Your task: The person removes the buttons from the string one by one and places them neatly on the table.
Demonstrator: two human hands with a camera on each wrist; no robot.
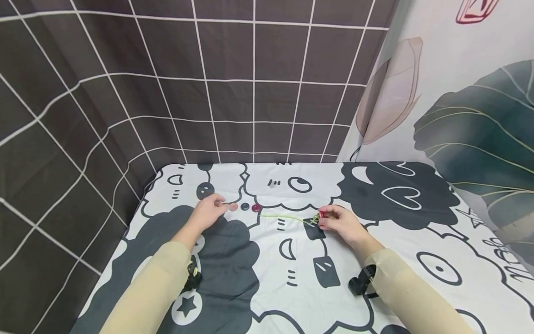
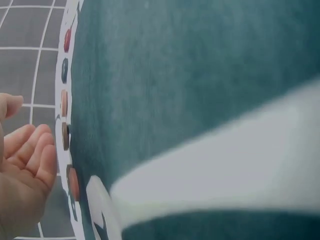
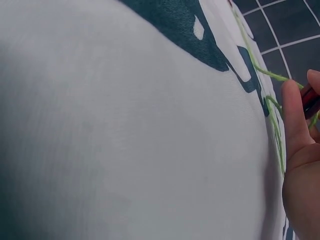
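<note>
My left hand (image 1: 206,213) hovers over the patterned cloth with fingers loosely bent and nothing in them. Close to its fingertips a row of round button-like discs begins: a pinkish disc (image 1: 233,207), a dark blue disc (image 1: 245,206) and a red disc (image 1: 256,208). The left wrist view adds a brown disc (image 2: 65,136) and a reddish-brown disc (image 2: 73,184) in the same row. Between thumb and fingers, my right hand (image 1: 344,225) pinches another red button-like disc (image 3: 312,102). A green string (image 1: 288,216) runs from there leftward across the cloth toward the row.
Black-and-white cartoon cloth (image 1: 275,260) covers the surface. A dark grid-patterned curtain (image 1: 225,102) hangs behind and to the left. At the right stands a leaf-print panel (image 1: 479,130). Each wrist carries a small black camera (image 1: 362,280).
</note>
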